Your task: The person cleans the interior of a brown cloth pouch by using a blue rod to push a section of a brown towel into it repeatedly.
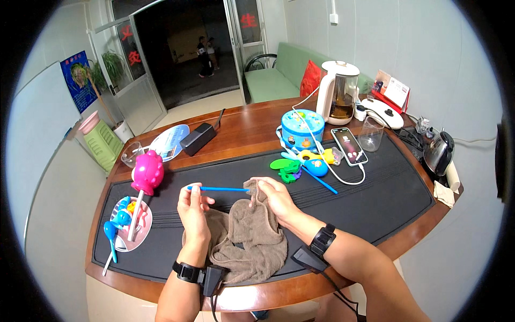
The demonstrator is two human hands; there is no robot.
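My left hand point(195, 209) grips one end of a thin blue plastic stick point(223, 188), held level above the table. The stick's other end touches a fold of a brown towel point(251, 237). Pinched in my right hand point(275, 197) is that raised corner of the towel, around the stick's tip. The rest of the cloth lies crumpled on the black table inset below both hands. Whether the tip is fully wrapped is hidden by cloth and fingers.
To the left are a pink toy point(148, 171) and a fan point(141, 229) bearing small toys. Beyond my right hand lie green toy pieces point(287, 168), a blue maraca point(316, 167), a blue tin point(302, 129) and a charging phone point(349, 146). A glass kettle point(340, 94) stands behind.
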